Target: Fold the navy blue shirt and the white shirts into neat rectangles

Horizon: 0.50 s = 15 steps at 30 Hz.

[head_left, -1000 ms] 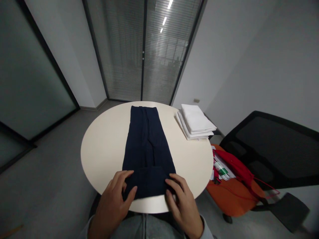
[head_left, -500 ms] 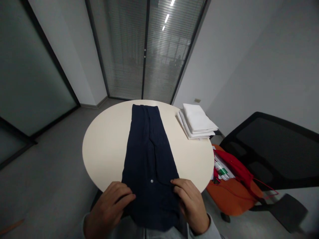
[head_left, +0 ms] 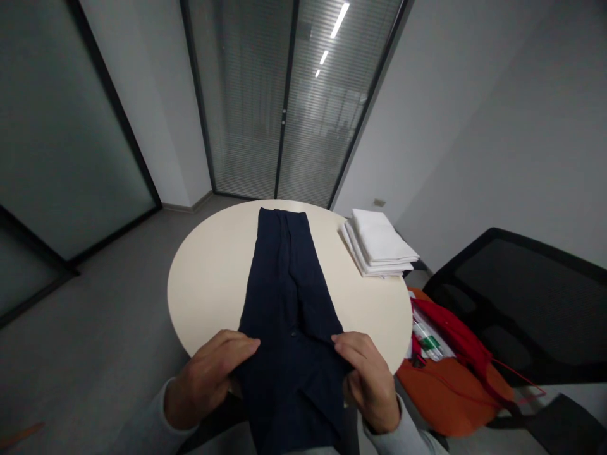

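A long, dark navy garment (head_left: 287,284), shaped somewhat like trousers, lies lengthwise over the round cream table (head_left: 203,278). Folds run down its middle to a small dark button (head_left: 294,333). Its near end drapes over the table edge towards my body. My left hand (head_left: 211,373) pinches its left side, with the thumb underneath hidden. On the opposite side, my right hand (head_left: 367,376) grips the right edge between thumb and fingers. Between my hands the cloth shows a slanting crease.
A stack of folded white cloths (head_left: 382,240) sits at the table's right back edge. Beside the table stands an orange-seated chair (head_left: 436,395) with a black mesh back, carrying a red bag (head_left: 455,332) and a plastic packet (head_left: 429,341). Glass panels (head_left: 246,95) rise behind the table.
The near end of the garment has shifted and creased between my hands. A light round spot near the button is now dark. My left hand has moved up slightly; the view has tilted a little.
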### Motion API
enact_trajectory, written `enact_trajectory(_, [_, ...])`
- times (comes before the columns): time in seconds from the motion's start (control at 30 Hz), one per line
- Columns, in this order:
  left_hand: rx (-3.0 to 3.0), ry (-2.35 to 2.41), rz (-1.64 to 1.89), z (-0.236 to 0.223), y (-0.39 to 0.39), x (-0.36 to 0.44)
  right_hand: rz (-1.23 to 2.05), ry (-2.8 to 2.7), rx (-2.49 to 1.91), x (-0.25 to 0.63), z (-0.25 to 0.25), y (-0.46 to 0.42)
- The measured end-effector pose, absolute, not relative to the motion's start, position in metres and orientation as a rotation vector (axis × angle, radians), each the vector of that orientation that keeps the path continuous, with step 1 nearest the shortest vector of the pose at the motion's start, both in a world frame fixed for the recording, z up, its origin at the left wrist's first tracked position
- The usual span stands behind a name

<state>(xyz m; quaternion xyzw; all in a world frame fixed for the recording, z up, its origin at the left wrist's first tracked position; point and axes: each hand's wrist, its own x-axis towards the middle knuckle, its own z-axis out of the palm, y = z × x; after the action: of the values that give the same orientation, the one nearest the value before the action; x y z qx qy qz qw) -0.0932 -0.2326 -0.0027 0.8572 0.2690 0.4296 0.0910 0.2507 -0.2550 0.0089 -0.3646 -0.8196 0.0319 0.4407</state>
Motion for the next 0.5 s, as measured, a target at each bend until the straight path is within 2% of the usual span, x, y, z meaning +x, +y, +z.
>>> enact_trajectory(0.2, [2.561, 0.916, 1.208, -0.007, -0.23, -0.086, 0.216, -2.035, -1.179, 0.261, -0.005, -0.251])
enact_trajectory(0.5, [2.57, 0.679, 1.364, 0.015, -0.209, -0.088, 0.205, -1.98, -0.956, 0.258, 0.017, -0.234])
